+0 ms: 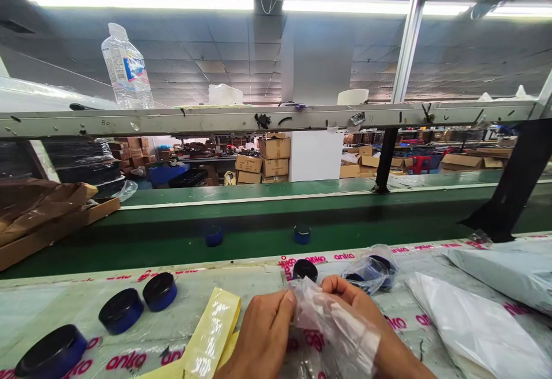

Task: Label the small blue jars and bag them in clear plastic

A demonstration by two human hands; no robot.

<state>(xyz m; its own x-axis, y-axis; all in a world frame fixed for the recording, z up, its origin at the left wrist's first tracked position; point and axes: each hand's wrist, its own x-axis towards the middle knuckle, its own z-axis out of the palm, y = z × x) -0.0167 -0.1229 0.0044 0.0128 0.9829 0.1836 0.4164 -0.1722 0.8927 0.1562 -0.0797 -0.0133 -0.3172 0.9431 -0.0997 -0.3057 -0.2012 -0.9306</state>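
Both hands hold a clear plastic bag [328, 321] low in the middle of the view. My left hand [265, 330] pinches its upper edge between thumb and fingers. On the other side, my right hand [366, 313] has its fingers curled at the bag's top edge. Just beyond them stands a round blue piece with a black top [305, 270]. More blue pieces wrapped in clear plastic [375, 270] lie past my right hand. Left of my left hand is a strip of yellow sheets [213, 333] with a glossy face. Whether anything is inside the bag is hard to see.
Several blue-black round pieces [121, 310] sit at the left. Two more, one a blue round piece [302, 234], rest on the green conveyor belt [254, 215]. White plastic bags [474, 327] lie at right. A shelf [207, 121] with a bottle [126, 68] crosses above; a cardboard tray [60, 226] stands left.
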